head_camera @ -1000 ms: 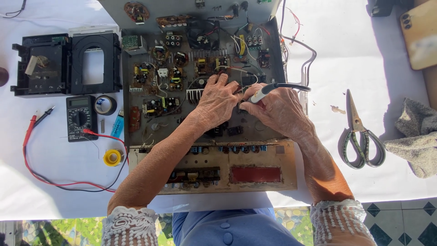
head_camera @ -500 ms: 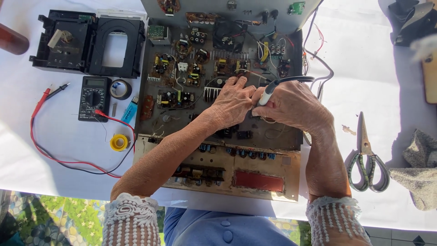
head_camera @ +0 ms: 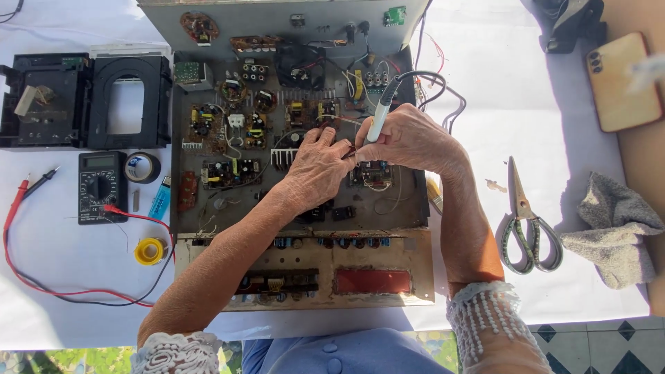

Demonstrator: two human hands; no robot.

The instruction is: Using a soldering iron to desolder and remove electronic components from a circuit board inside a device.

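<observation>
Head view: you're mid-soldering on the open amplifier chassis, right hand clenched around the white soldering iron, tip down at the small board just beside your left hand. Left fingers curl down, pinching something too small to tell. Both forearms angle inward; the next touch calls for steady aim.

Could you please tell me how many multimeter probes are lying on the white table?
2: the red probe and the black probe lie side by side at the left edge, beside the multimeter.
</observation>
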